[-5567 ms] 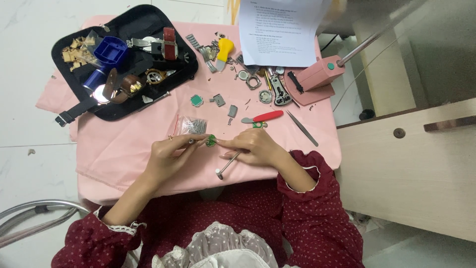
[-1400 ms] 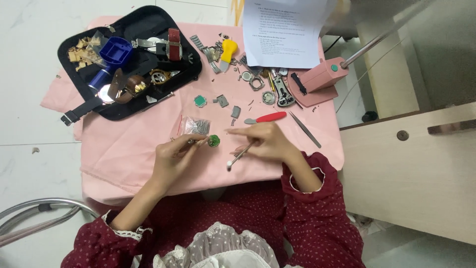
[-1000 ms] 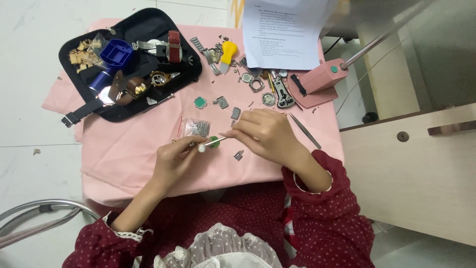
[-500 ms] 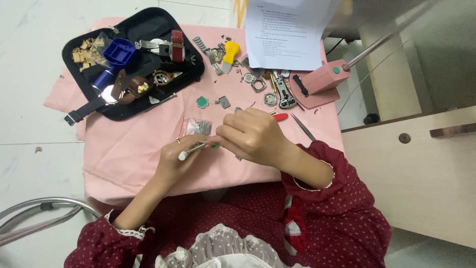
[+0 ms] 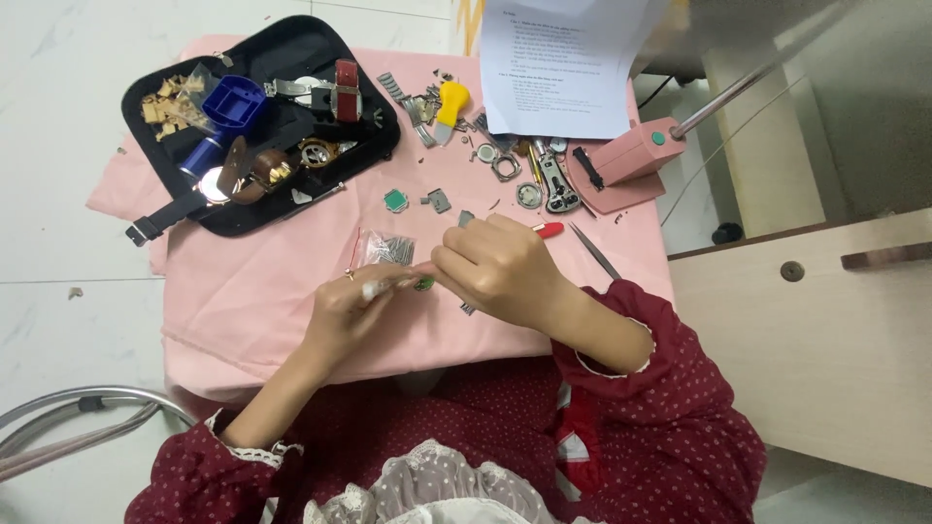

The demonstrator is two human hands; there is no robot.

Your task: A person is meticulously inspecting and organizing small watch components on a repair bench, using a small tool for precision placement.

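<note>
Both hands meet just left of the frame's centre. The left hand (image 5: 351, 309) comes up from the lower left, its bare forearm rising out of a dark red dotted sleeve with a pale lace cuff; the fingers are curled inward, thumb and forefinger pinched together at the tips. The right hand (image 5: 495, 267) enters from the lower right, forearm angled up and leftward from a matching sleeve, knuckles facing the camera, fingers bent down and drawn close, their tips touching those of the left hand. Both wrists are slightly bent
</note>
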